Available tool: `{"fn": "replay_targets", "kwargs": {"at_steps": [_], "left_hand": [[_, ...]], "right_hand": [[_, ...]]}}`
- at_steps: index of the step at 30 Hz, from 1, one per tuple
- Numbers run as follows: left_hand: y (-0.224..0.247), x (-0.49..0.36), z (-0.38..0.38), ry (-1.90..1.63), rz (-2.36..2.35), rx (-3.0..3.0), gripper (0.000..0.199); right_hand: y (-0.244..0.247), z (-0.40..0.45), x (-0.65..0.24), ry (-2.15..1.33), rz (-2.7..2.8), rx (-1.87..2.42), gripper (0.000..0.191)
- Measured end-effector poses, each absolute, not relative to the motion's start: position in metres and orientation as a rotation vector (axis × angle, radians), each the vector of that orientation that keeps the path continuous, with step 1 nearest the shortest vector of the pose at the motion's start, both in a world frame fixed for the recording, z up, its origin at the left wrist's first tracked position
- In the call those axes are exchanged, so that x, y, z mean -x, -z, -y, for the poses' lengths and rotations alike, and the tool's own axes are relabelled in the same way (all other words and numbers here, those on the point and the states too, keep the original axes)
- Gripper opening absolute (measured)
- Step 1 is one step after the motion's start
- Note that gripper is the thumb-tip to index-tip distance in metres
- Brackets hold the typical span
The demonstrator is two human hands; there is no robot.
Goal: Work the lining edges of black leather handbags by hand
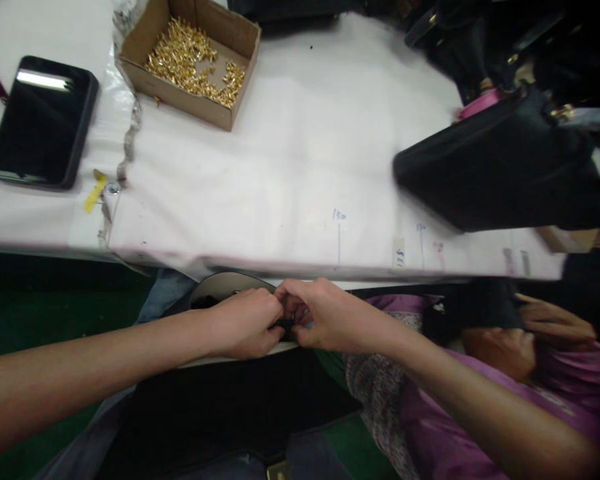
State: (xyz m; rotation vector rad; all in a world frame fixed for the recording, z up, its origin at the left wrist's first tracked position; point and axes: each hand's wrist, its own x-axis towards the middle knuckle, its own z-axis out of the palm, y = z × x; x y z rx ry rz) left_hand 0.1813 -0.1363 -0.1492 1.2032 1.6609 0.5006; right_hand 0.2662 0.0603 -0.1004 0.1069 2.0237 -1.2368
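A black bag (240,407) with a pale beige lining (219,287) rests on my lap, its mouth turned up just below the table edge. At that mouth my left hand (253,323) is closed, its fingers gripping the bag's rim. My right hand (325,313) meets it there, thumb and fingers curled in a pinch. Between the fingertips shows a small dark part; whether it belongs to the bag I cannot tell. Both hands nearly touch, and they cover most of the spot they work on.
On the white-covered table (290,173) stands a cardboard box (190,100) of small gold-coloured metal pieces (180,53). A black device with a glossy top (43,120) lies left. Another black bag (500,167) is at right. Close by, a co-worker's hands (503,353) hold a black piece (490,303).
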Motion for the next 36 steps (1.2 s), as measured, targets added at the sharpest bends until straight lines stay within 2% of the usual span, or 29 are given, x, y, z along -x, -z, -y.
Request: {"fn": "replay_targets", "kwargs": {"at_steps": [13, 18, 23, 27, 36], "left_hand": [[0.154, -0.151, 0.122, -0.591, -1.4, -0.874, 0.024], [0.147, -0.158, 0.127, -0.362, -1.725, -1.499, 0.013], [0.146, -0.156, 0.14, -0.369, -1.653, -1.945, 0.015], [0.151, -0.151, 0.14, -0.46, -1.552, -2.093, 0.008], [0.155, -0.149, 0.127, -0.406, -1.478, -2.145, 0.021]], "right_hand": [[0.119, -0.068, -0.247, 1.2, -1.951, -0.153, 0.032], [0.118, -0.072, -0.252, 1.268, -1.946, -0.162, 0.05], [0.115, -0.072, -0.252, 1.348, -1.856, -0.175, 0.051], [0.114, -0.073, -0.251, 1.344, -1.845, -0.175, 0.053], [0.118, -0.079, -0.258, 1.373, -1.788, -0.225, 0.054]]}}
